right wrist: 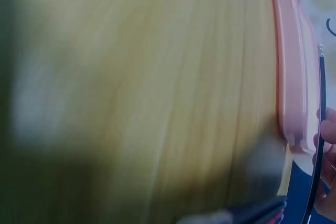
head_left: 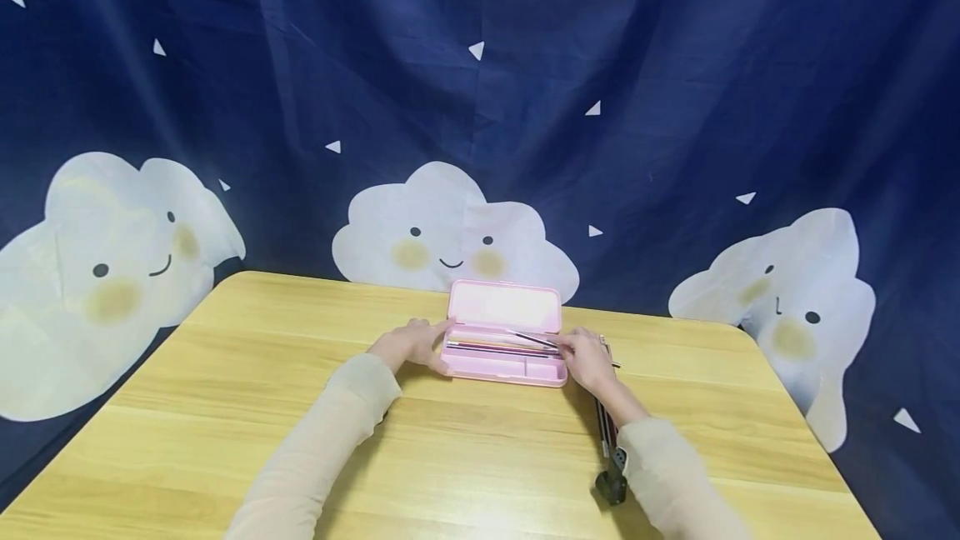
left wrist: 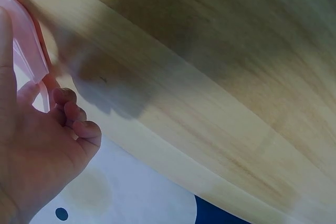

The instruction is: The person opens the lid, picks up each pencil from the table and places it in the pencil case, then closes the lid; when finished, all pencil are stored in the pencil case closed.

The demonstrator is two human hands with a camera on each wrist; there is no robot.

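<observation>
An open pink pencil case (head_left: 480,367) lies near the table's far side, its lid (head_left: 504,307) tipped back. Several pencils (head_left: 487,348) lie lengthwise in its long compartment. At the case's left end my left hand (head_left: 412,346) grips it, thumb at the front corner and forefinger by the hinge; the other fingers curl in the left wrist view. Over the right end, my right hand (head_left: 588,359) pinches a dark pencil (right wrist: 322,87) between thumb and fingers. That pencil slants over the compartment, its metal-banded end pointing left.
More dark pencils (head_left: 602,427) lie on the wooden table (head_left: 465,457), partly hidden beneath my right forearm. A black wrist camera (head_left: 613,477) hangs by the right sleeve. Behind the table's far edge is a navy curtain (head_left: 405,65) with cloud prints.
</observation>
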